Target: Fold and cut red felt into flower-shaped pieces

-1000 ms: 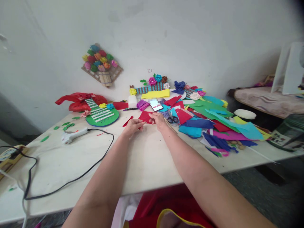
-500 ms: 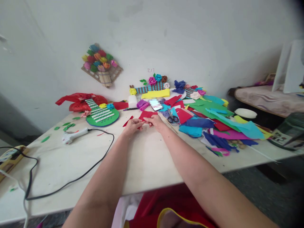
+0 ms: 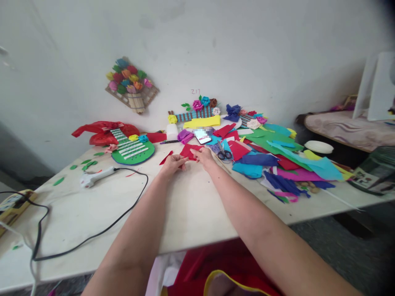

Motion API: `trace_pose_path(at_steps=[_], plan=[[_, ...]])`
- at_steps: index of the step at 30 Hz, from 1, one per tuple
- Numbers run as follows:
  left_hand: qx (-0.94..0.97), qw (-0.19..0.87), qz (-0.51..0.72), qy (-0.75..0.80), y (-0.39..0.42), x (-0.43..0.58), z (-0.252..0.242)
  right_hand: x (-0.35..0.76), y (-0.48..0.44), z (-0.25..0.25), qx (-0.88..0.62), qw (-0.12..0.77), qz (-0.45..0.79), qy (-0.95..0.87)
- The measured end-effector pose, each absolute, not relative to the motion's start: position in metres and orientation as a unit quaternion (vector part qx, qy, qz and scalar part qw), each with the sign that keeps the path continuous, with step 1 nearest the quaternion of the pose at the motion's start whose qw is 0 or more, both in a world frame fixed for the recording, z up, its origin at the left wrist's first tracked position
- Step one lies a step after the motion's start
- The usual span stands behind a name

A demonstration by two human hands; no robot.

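Observation:
A small piece of red crepe paper is between my hands at the middle of the white table. My left hand pinches its near left edge between thumb and fingers. On the right side my right hand has its thumb and bent fingers closed on the same paper. A narrow red scrap lies just left of my left hand. Beyond the paper rests a phone with its screen lit. Scissors with dark handles lie to the right of my right hand.
A white glue gun with a black cord lies left, near green paper leaves and a green guitar-shaped craft. Coloured paper pieces cover the right side. A big jar stands at the far right edge.
My right hand has shifted slightly right, opening a small gap between the hands. More of the red paper shows between them. My left hand has hardly moved.

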State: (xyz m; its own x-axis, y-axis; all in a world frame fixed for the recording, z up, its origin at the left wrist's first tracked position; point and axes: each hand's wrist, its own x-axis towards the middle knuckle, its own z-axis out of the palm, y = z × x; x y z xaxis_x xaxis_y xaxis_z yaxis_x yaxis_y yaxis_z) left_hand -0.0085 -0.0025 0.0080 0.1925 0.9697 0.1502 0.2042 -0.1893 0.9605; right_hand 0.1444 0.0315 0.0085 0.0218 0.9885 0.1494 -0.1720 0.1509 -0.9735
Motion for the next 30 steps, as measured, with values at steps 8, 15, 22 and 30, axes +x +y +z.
trace_pose_path(at_steps=[8, 15, 22, 30], plan=[[0.619, 0.419, 0.436, 0.501, 0.0033, -0.0090, 0.0050, 0.1454, 0.0346, 0.0072, -0.423, 0.590, 0.491, -0.482], [0.625, 0.391, 0.444, 0.509, -0.0004, -0.0107, 0.0074, 0.1466, 0.0354, 0.0082, -0.419, 0.597, 0.497, -0.470], [0.584, 0.409, 0.495, 0.496, 0.0012, -0.0124, 0.0086, 0.1463, 0.0307, 0.0103, -0.396, 0.581, 0.522, -0.483], [0.608, 0.448, 0.479, 0.449, 0.0009, -0.0115, 0.0069, 0.1399, 0.0286, 0.0060, -0.364, 0.545, 0.532, -0.536]])
